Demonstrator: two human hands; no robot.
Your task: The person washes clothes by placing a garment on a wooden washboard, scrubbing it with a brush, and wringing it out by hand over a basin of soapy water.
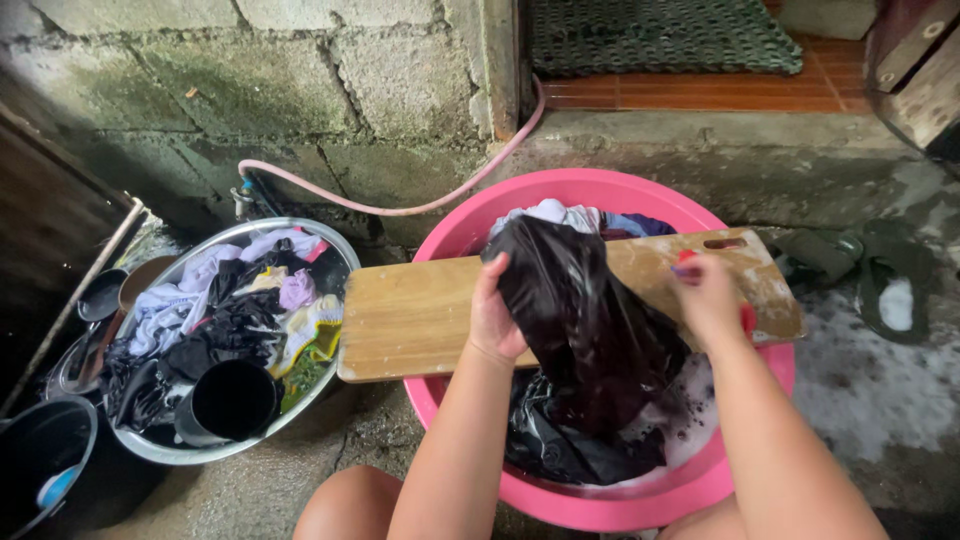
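Head view, looking down. A round pink plastic basin sits on the wet concrete floor at lower centre of the frame, holding soapy water and more dark and pale laundry. A flat wooden washboard plank lies across its rim from left to right, bridging the basin so that cloth can be worked on a firm surface while the suds drain back below.

A wet, glossy black garment is draped over the plank at the centre of the frame, its lower end trailing into the foam. The left hand grips the garment's left edge against the plank — fingers curled tight around a fold of cloth, wrist bent upward, forearm rising steeply from the bottom of the frame. The right hand rests on the right part of the plank just beside the garment, fingers closed around a small red object, apparently a scrub brush, though most of it is hidden; this forearm comes in from the lower right.

At left stands a wide metal basin heaped with mixed clothes and a black cup — a pink hose runs along the block wall above it.
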